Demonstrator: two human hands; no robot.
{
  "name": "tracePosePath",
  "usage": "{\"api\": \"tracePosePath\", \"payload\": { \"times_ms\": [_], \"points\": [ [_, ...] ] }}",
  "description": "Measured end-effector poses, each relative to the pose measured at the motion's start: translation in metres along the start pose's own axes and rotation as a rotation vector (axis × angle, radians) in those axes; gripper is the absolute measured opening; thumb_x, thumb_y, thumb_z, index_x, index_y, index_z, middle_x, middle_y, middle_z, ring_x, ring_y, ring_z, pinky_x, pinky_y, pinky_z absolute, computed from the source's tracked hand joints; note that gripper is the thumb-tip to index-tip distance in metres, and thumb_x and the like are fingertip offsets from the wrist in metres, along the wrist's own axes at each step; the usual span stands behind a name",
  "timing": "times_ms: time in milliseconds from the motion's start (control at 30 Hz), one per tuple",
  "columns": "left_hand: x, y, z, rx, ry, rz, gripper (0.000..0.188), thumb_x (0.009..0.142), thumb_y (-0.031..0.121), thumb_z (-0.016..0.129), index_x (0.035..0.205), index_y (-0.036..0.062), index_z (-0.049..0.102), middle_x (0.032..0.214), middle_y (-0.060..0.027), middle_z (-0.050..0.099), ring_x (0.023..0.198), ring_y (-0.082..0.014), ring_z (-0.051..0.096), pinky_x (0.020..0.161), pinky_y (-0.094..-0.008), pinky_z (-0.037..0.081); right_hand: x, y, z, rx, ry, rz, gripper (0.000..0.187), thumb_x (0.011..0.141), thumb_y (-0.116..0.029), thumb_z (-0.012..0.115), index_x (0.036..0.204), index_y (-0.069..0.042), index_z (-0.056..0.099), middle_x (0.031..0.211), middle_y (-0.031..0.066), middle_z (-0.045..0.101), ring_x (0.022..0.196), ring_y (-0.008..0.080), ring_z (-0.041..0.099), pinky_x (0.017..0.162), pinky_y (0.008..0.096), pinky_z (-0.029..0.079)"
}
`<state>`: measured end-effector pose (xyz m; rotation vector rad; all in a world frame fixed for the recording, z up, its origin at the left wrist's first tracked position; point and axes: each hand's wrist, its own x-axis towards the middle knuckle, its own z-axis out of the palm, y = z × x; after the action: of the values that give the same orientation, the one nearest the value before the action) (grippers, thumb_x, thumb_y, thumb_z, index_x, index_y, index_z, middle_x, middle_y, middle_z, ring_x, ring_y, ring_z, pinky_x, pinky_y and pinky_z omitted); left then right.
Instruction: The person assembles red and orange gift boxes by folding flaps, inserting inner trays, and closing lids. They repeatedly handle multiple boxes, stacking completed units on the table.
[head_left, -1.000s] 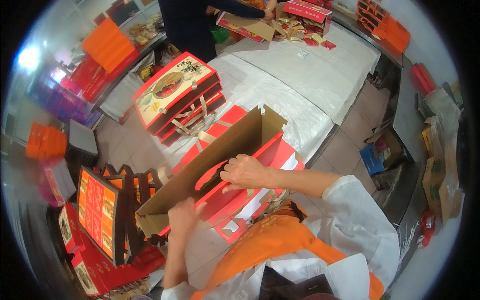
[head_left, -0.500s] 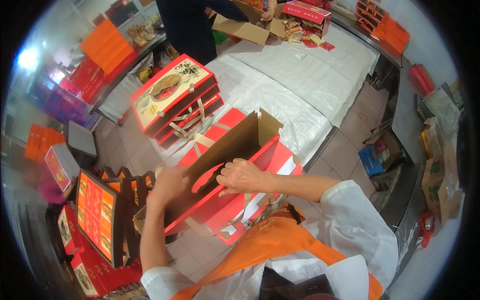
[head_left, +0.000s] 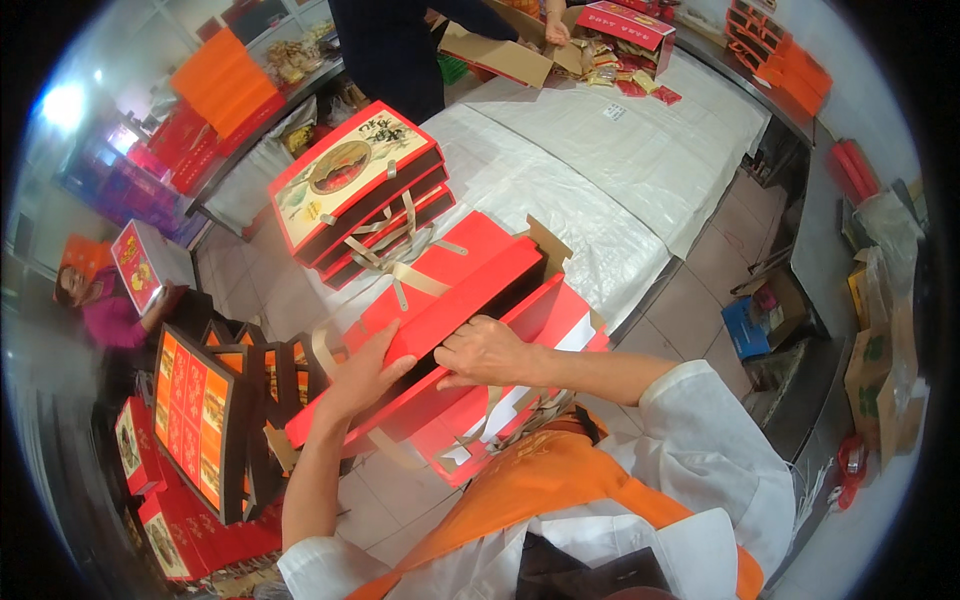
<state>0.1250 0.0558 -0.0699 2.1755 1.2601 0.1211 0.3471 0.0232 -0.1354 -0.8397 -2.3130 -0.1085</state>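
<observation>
A red gift box point(head_left: 450, 415) stands tilted in front of me at the near end of the table, its long opening partly covered by a red flap point(head_left: 455, 295). My left hand point(head_left: 362, 378) lies on the flap's near left edge, fingers stretched out and thumb apart. My right hand point(head_left: 488, 352) is curled over the box's near rim beside the dark gap; its fingertips are hidden inside. A beige ribbon point(head_left: 415, 278) with grey tabs lies across the red surface behind the flap. A brown cardboard end tab point(head_left: 548, 245) sticks up at the box's far right corner.
Closed gift boxes point(head_left: 355, 185) are stacked behind on the white-covered table point(head_left: 560, 160). At the far end a co-worker point(head_left: 385, 60) reaches into an open carton point(head_left: 500, 50) near small packets point(head_left: 635, 82). Another person point(head_left: 115, 310) carries a box at left, beyond orange-and-brown trays point(head_left: 195, 430).
The raised brown panel has folded down, so its red face now shows over the opening. My left hand has moved onto it; my right hand stays almost in place.
</observation>
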Motion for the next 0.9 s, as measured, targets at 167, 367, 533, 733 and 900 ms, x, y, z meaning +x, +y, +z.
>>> {"api": "tracePosePath", "payload": {
  "times_ms": [167,367,533,733,900],
  "points": [
    [0.014,0.001,0.014,0.275,0.107,-0.002,0.040,0.083,0.027,0.065,0.109,0.0016,0.049,0.086,-0.0150,0.063,0.083,-0.0341,0.062,0.066,-0.0413,0.047,-0.004,0.004,0.001,-0.052,0.027,-0.047,0.039,0.069,-0.045,0.070,0.070,-0.013,0.048,0.068,-0.0001,0.047,0.064,0.0135,0.051,0.054,0.0275,0.038],
    [0.033,-0.002,0.041,0.511,0.395,0.043,0.029,0.073,0.015,0.071,0.085,0.0050,0.047,0.072,-0.0130,0.057,0.071,-0.0333,0.059,0.060,-0.0431,0.045,-0.006,0.007,0.003,-0.095,0.071,-0.103,0.036,0.072,-0.045,0.069,0.076,-0.014,0.051,0.069,-0.0008,0.044,0.063,0.0129,0.047,0.056,0.0276,0.036],
    [0.027,-0.012,0.047,0.475,0.480,0.143,0.027,0.069,0.014,0.072,0.081,0.0067,0.049,0.070,-0.0109,0.057,0.067,-0.0292,0.059,0.057,-0.0405,0.046,0.002,0.006,-0.026,0.361,0.126,-0.084,0.024,0.074,-0.026,0.073,0.088,-0.012,0.059,0.090,0.0011,0.058,0.081,0.0159,0.056,0.068,0.0303,0.044],
    [0.030,-0.011,0.049,0.487,0.451,0.088,0.025,0.078,0.023,0.068,0.079,0.0079,0.049,0.066,-0.0108,0.057,0.063,-0.0297,0.059,0.054,-0.0412,0.046,-0.022,0.095,-0.097,0.541,0.641,0.700,0.040,0.097,-0.024,0.046,0.132,-0.006,0.042,0.127,0.0118,0.047,0.115,0.0164,0.046,0.090,0.0295,0.043],
    [0.033,-0.008,0.047,0.428,0.438,0.041,0.027,0.083,0.027,0.064,0.079,0.0067,0.047,0.065,-0.0145,0.055,0.062,-0.0354,0.057,0.053,-0.0445,0.044,-0.038,0.129,-0.077,1.493,-0.159,0.947,0.063,0.095,-0.037,0.049,0.144,-0.006,0.024,0.144,0.0094,0.032,0.131,0.0182,0.033,0.106,0.0315,0.031]
  ]
}}
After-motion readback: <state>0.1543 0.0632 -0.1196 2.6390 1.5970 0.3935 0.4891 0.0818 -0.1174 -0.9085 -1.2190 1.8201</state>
